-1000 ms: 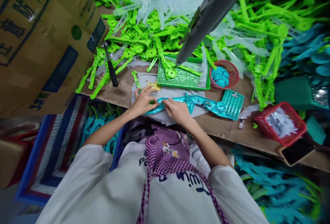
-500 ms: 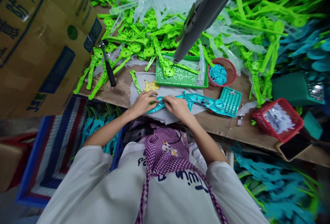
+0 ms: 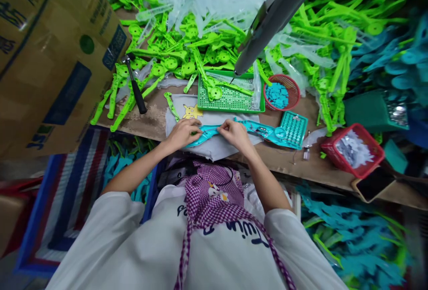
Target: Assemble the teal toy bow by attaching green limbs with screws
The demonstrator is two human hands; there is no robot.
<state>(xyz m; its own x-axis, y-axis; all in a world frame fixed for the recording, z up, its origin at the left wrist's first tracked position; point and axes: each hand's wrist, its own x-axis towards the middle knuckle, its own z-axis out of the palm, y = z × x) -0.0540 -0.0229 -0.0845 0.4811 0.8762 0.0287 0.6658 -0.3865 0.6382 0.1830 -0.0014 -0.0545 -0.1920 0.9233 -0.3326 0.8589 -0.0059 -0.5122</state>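
A long turquoise plastic part (image 3: 257,128) lies across a grey cloth at the table's front edge, with small fittings and what looks like thin wire inside it. My left hand (image 3: 183,135) is closed around its left end, fingertips on the inner side. Above the middle of the part, my right hand (image 3: 236,136) is pinched shut; whatever sits between its fingertips is too small to make out. The part's right end rests against a small turquoise basket (image 3: 297,137). Behind the part stands a green perforated tray (image 3: 207,103) with a lime-green plastic piece (image 3: 215,92) in it.
A grey screwdriver-like tool (image 3: 264,22) hangs over the tray. A hammer (image 3: 136,87) lies left, beside a large carton (image 3: 67,71). Right are a red basket of blue pieces (image 3: 277,95), a red bin (image 3: 359,172) and a phone (image 3: 372,186). Lime-green parts (image 3: 160,65) pile up behind.
My right hand has moved a little to the right along the turquoise part, away from my left hand, baring more of it between them. My left hand stays at the left end.
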